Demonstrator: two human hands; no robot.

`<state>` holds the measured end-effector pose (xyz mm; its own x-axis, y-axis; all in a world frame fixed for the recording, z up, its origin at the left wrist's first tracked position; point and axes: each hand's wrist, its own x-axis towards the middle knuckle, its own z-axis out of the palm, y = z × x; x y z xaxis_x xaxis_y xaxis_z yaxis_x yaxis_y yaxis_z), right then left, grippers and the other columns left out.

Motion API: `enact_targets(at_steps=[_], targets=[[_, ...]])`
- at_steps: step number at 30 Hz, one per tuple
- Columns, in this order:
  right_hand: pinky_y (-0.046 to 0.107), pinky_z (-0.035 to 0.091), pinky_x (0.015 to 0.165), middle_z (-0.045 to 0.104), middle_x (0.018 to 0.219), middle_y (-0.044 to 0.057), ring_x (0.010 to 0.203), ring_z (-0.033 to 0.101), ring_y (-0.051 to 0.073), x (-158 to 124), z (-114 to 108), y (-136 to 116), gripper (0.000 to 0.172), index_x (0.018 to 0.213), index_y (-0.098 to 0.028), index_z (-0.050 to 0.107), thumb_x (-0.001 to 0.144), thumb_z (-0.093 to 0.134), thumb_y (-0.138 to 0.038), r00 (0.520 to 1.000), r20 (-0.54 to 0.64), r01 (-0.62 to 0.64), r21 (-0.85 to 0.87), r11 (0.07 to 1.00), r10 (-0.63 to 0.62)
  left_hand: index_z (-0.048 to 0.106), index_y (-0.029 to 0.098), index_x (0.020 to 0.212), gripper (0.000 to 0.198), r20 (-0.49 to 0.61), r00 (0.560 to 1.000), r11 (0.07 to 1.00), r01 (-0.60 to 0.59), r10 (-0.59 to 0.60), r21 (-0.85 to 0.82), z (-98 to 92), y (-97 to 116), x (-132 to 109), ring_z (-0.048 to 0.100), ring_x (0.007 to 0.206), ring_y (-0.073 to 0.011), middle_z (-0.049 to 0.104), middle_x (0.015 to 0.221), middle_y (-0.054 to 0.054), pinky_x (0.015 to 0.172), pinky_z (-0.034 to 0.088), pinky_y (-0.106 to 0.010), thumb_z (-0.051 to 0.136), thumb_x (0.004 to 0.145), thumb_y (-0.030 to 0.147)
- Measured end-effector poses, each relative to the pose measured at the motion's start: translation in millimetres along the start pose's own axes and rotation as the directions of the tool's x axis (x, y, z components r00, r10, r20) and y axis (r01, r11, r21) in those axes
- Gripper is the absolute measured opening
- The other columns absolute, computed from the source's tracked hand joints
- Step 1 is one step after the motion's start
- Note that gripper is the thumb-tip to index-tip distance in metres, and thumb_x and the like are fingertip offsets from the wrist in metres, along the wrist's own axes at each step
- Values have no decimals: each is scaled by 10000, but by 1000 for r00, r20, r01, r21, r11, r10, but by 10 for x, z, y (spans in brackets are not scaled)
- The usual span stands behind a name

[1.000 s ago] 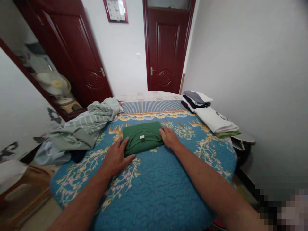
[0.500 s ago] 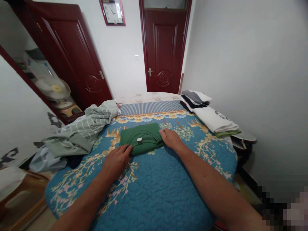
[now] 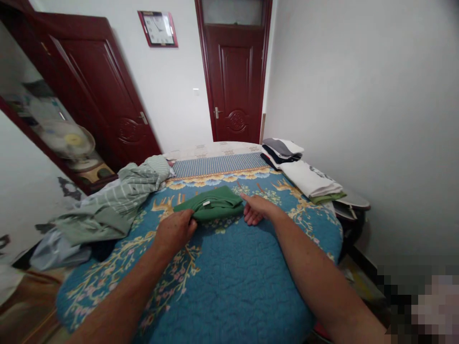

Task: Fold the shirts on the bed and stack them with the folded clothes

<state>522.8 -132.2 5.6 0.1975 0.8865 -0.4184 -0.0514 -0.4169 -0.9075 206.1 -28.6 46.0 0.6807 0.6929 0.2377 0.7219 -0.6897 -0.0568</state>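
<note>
Blue quilt (image 3: pixel 229 286), shirt (image 3: pixel 219 203) apparently in left grip (image 3: pixel 176 229)

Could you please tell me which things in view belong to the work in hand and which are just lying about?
In the work:
green garment, gripped by the left hand, right hand at its right edge
probably clothes heap, folded clothes

Just around:
clock
fan
far door

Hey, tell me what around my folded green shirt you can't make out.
All in the head view:
Green shirt: underside hidden by its upper layers.
White tag: any print too small.
Dark garment: mostly covered by the pale green clothes.
Right hand: angle leaves its grip unclear.
</note>
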Motion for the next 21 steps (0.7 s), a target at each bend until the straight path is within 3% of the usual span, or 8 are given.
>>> enact_targets(at_steps=[3,6,8,10,12,15,18,21], targets=[[304,581,499,801,881,212,672,776,264,-139,-101,-41,740,1008,-141,725,1025,360,-784,932,297,-176,-137,975,209,754,243,1080,286,6,998,997,63,-63,-39,-91,228,29,761,992,-255,812,1032,-76,864,538,-329,493,1005,332],[307,606,575,810,985,204,801,800,273,-172,-15,-79,774,1176,-143,708,1026,325,-800,871,439,-196,-100,975,220,748,222,1042,287,9,996,991,88,-87,-101,-87,562,24,760,974,-271,800,995,-102,858,538,-352,472,1016,301],[315,609,592,807,985,192,825,794,273,-112,122,-70,752,1192,-155,703,1030,330,-788,913,386,-156,28,987,134,744,202,1053,290,27,998,985,56,-52,-161,-55,831,-14,761,973,-290,793,1005,-130,852,541,-373,467,1017,278],[325,620,628,806,973,161,807,778,250,-9,266,-33,575,1153,-170,704,1040,454,-675,980,197,-65,194,979,26,743,190,1081,276,50,999,972,-5,17,-235,-26,1071,-72,761,988,-298,788,1046,-147,852,545,-380,490,1011,275],[334,632,678,803,948,108,770,757,217,99,375,14,303,1120,-188,694,981,628,-449,998,-36,58,302,952,-49,753,202,1062,265,55,994,945,-71,93,-318,-9,1206,-115,761,993,-297,791,1051,-135,857,553,-383,521,1016,321],[345,637,709,798,917,56,733,739,204,207,443,70,269,1096,-208,688,827,695,-217,962,-229,214,302,929,-148,772,223,1061,331,-24,997,903,-83,80,-422,18,1100,-60,759,996,-286,803,1029,-105,909,566,-398,520,1041,437],[352,638,712,800,905,49,757,750,225,243,435,96,306,1073,-210,703,769,682,-201,938,-267,294,271,917,-221,751,204,1213,361,-143,987,884,2,-78,-467,97,678,175,730,1134,-274,789,1198,-122,1052,539,-407,522,1038,421],[376,648,750,808,923,52,797,765,242,252,416,104,326,1075,-211,711,751,676,-209,945,-243,287,294,912,-219,728,159,1280,387,-51,968,817,180,-247,-548,237,196,475,716,1199,-282,772,1269,-153,1095,527,-416,570,987,357]])
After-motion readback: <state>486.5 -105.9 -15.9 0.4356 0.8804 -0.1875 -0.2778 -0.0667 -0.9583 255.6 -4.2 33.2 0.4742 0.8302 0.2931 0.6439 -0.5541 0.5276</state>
